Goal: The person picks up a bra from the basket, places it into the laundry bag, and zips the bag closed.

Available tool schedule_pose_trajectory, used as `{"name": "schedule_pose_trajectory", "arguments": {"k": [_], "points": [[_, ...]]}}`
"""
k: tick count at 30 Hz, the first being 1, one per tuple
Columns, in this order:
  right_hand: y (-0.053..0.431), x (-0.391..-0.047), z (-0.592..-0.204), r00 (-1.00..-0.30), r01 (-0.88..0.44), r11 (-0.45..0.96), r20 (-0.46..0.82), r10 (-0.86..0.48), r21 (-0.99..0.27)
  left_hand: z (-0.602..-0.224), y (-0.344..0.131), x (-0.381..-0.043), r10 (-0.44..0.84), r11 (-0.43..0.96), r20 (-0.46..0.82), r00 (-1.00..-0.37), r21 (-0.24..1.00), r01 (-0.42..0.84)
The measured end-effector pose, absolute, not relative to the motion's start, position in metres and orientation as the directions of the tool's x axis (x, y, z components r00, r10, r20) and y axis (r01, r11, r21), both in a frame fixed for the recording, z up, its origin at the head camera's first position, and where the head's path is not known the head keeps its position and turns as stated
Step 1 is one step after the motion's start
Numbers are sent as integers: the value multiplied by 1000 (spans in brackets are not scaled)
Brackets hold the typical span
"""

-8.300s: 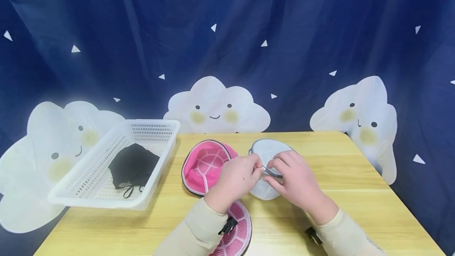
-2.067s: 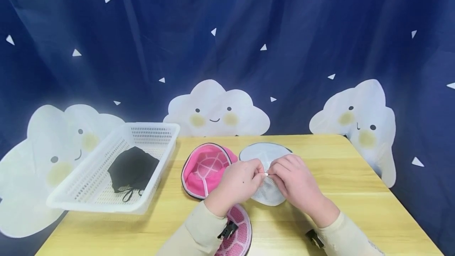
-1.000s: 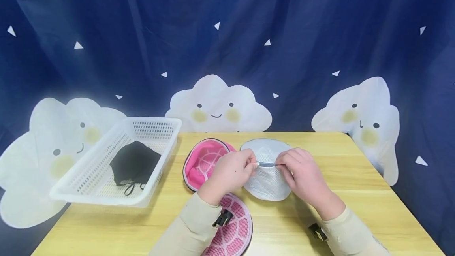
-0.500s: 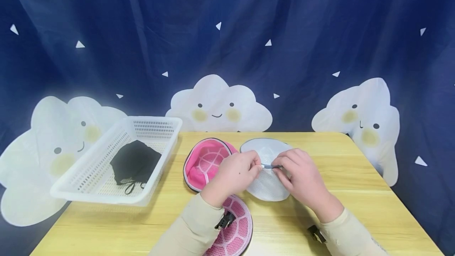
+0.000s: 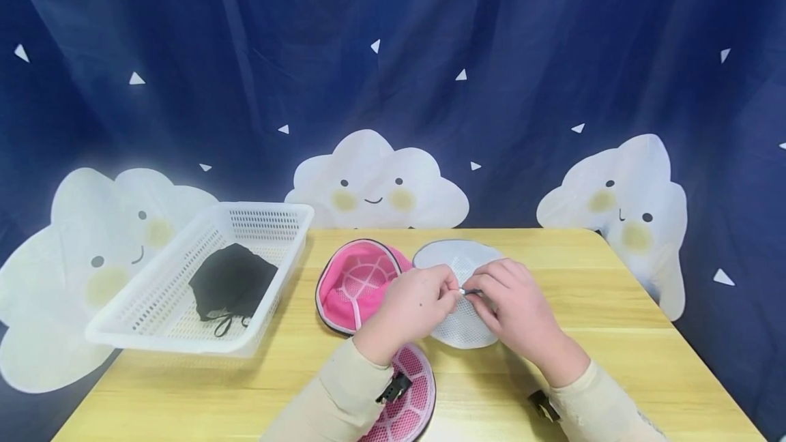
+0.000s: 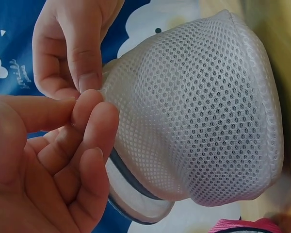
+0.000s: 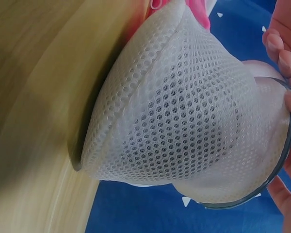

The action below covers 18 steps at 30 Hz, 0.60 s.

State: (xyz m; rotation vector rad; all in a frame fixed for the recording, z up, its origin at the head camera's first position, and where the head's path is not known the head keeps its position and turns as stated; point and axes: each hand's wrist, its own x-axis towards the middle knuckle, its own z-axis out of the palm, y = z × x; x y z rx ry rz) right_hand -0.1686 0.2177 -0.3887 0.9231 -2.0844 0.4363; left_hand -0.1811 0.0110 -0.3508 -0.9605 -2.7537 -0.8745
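A white mesh laundry bag (image 5: 463, 329) with a grey zipped edge stands on the wooden table, below both hands in the head view. My left hand (image 5: 417, 302) pinches the small white zip pull (image 5: 462, 291) with thumb and forefinger. Just to its right, my right hand (image 5: 512, 302) pinches the grey zip edge. The fingertips of the two hands nearly meet. In the left wrist view the bag's mesh side (image 6: 208, 111) bulges out beside the fingers. The right wrist view shows the grey edging (image 7: 281, 165) curving round the bag's raised flap.
An open pink mesh bag (image 5: 362, 292) sits left of the white one. Another pink mesh piece (image 5: 419, 387) lies partly under the left forearm. At the table's left, a white plastic basket (image 5: 301, 251) holds a black cloth item (image 5: 233, 282) with a looped cord.
Over the last second my left hand has moved right with the zip pull, closer to my right hand. The stretch of zip showing between them is shorter. The basket and pink bags stay put.
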Motion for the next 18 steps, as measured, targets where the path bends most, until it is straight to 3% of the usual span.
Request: {"name": "schedule_pose_trajectory", "arguments": {"k": [9,18], "points": [[216,-168,-390,-414,-728,686,784,-462,20,-354,13,-181,543,636,281,-791,478,606],[216,-172,-392,-344,-755,655,826,-446,40,-354,13,-181,553,634,266,-789,481,606]]}}
